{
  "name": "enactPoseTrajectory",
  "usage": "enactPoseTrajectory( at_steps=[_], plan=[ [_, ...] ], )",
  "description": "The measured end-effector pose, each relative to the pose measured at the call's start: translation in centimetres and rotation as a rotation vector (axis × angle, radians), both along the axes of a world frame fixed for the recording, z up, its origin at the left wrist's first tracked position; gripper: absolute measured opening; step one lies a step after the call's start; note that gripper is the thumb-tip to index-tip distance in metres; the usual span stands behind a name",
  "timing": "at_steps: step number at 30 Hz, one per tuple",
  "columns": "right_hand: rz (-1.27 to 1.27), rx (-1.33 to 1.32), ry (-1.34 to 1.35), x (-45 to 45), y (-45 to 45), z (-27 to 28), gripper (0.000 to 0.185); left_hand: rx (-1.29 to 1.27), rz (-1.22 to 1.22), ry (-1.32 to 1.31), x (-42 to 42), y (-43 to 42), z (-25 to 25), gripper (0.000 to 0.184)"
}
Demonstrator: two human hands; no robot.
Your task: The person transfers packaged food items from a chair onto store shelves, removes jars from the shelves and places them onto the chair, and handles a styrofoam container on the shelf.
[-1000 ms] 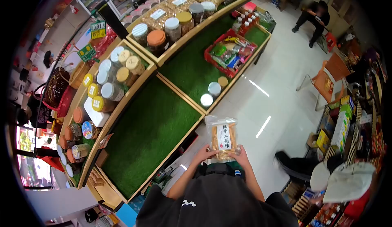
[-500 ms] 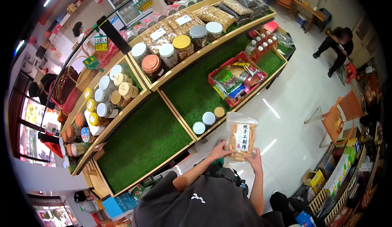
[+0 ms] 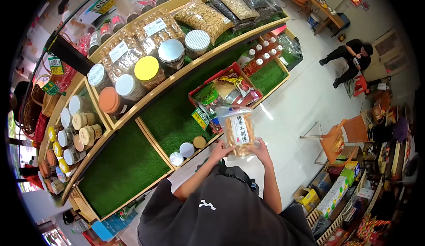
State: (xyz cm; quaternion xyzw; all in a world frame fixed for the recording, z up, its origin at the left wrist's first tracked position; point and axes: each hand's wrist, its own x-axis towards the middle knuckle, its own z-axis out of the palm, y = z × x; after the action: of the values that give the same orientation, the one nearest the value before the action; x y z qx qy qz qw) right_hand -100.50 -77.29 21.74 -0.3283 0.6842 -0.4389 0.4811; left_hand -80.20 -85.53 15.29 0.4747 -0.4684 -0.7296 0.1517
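Note:
A clear zip bag of light orange sticks (image 3: 239, 133), with a white label bearing dark characters, is held upright in front of my body. My left hand (image 3: 220, 151) grips its lower left corner, and my right hand (image 3: 260, 151) grips the lower right. Both hands have their fingers closed on the bag's bottom edge. Just behind the bag's upper left is a red tray of packaged snacks (image 3: 193, 96) on the green-lined shelf (image 3: 166, 126). Three small round-lidded jars (image 3: 187, 149) stand on that shelf, left of my left hand.
A raised wooden shelf (image 3: 155, 96) carries jars and bagged dry goods. Red bottles (image 3: 262, 58) stand at the shelf's far end. An orange chair (image 3: 336, 142) and stocked racks (image 3: 336, 195) are on the right. A seated person (image 3: 354, 60) is farther back.
The view has shifted along the display, bringing the upper-shelf jars and snack tray closer. The racks at right show more fully. The bag stays between both hands.

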Motion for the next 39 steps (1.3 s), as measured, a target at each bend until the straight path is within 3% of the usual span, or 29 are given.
enactPoseTrajectory(
  at_steps=[5,9,12,14,18,21,23,24,25,27,28,30,31,34,39],
  plan=[
    [0.066,0.007,0.064,-4.4,-7.3,-3.3,0.05,-0.077,0.135,0.003,-3.4,-5.7,-1.0,0.051],
    [0.203,0.002,-0.079,-6.7,-14.1,-1.6,0.05,0.033,0.257,0.025,-5.5,-10.1,-1.2,0.048],
    [0.274,0.101,-0.015,-8.8,-18.8,-3.2,0.08,0.031,0.325,-0.056,-7.0,-12.9,0.0,0.046],
    [0.348,0.107,0.015,-10.4,-21.9,-5.0,0.08,0.136,0.395,-0.034,-8.0,-14.0,-3.3,0.042],
    [0.457,0.14,0.09,-12.0,-26.1,-7.1,0.076,0.141,0.512,-0.075,-10.5,-15.8,-4.4,0.04],
    [0.487,0.011,0.143,-12.7,-28.2,-8.8,0.071,0.038,0.668,-0.13,-11.9,-15.9,-5.3,0.045],
    [0.491,0.234,-0.092,-12.9,-29.6,-8.9,0.073,-0.198,0.673,-0.442,-12.7,-16.3,-5.9,0.053],
    [0.506,0.078,0.021,-12.5,-30.0,-9.0,0.078,-0.19,0.68,-0.454,-13.1,-16.4,-5.5,0.053],
    [0.516,0.084,0.012,-12.9,-30.1,-8.7,0.078,-0.211,0.689,-0.489,-13.3,-16.4,-5.0,0.061],
    [0.599,0.08,0.583,-12.8,-30.4,-7.2,0.07,-0.228,0.706,-0.533,-13.8,-16.4,-4.8,0.069],
    [0.614,0.077,0.575,-12.4,-30.7,-7.1,0.07,-0.28,0.707,-0.523,-13.9,-16.1,-5.2,0.072],
    [0.552,0.005,0.876,-11.4,-31.2,-7.0,0.071,-0.33,0.721,-0.525,-13.9,-15.8,-5.8,0.076],
    [0.567,0.001,0.867,-10.8,-31.9,-7.0,0.071,-0.386,0.718,-0.498,-14.0,-15.6,-6.1,0.075],
    [0.704,-0.388,0.823,-8.6,-35.0,-7.7,0.07,-0.377,0.692,-0.479,-13.9,-14.9,-5.8,0.073],
    [0.926,-0.484,0.909,-4.4,-38.4,-9.3,0.068,-0.161,0.718,-0.388,-14.4,-14.3,-5.0,0.071]
  ],
)
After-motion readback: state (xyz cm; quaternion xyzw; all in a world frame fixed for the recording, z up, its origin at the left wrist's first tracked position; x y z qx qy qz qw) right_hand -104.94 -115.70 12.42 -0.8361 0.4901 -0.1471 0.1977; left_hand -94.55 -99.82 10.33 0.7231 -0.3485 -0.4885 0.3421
